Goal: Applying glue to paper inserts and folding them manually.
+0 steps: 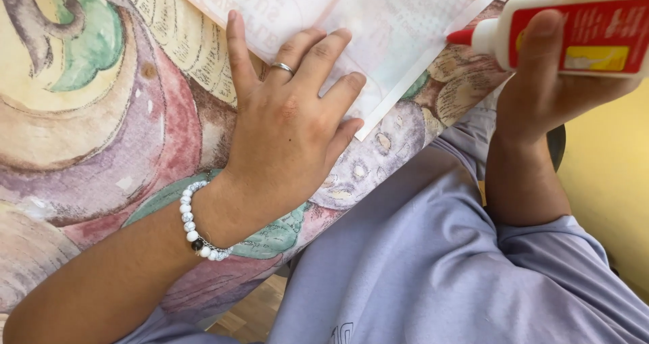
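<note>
My left hand [291,124] lies flat with fingers spread on a pale paper packet [378,26] that rests on the patterned table. It wears a ring and a white bead bracelet [193,226]. My right hand [547,80] grips a white glue bottle [574,30] with a red label. The bottle's red tip [460,36] points left and sits at the packet's right edge, beside a white strip along that edge.
The table [101,114] has a cloth printed with fruit and leaf shapes in purple, green and yellow. Its near edge runs diagonally above my lap in lilac fabric [419,263]. A yellow surface [608,182] lies to the right, wooden floor below.
</note>
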